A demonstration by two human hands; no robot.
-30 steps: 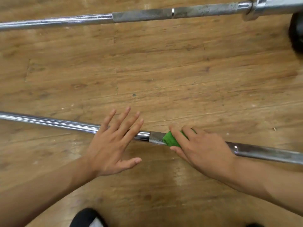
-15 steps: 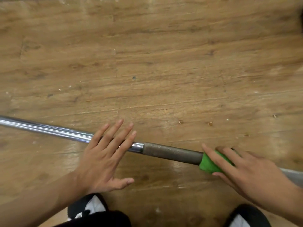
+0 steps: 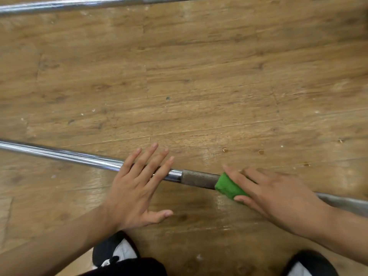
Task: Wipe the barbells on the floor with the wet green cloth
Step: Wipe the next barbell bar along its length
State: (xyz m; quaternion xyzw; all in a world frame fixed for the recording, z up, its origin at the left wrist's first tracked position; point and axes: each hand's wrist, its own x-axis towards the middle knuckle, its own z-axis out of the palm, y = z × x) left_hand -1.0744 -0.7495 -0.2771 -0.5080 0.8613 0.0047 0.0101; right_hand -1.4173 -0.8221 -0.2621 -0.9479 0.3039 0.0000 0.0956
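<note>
Mid-wipe on the near barbell [image 3: 59, 154], which lies on the wood floor [image 3: 199, 76] right in front of my feet. My right hand [image 3: 278, 196] has the green cloth [image 3: 227, 186] wrapped over the shaft, fingers [image 3: 237, 176] on top & thumb on the near side, pinching it round the bar at the end of the knurled section [image 3: 197, 178]. My left hand [image 3: 137, 188] lies flat, straight and spread, pressing the smooth chrome part so the bar won't roll; it holds nothing. Next, I reckon: slide the cloth along w/ a firm squeeze and cover the rest of the shaft. Then the 2nd barbell [image 3: 69, 5] at the far edge, not yet touched by either hand.
</note>
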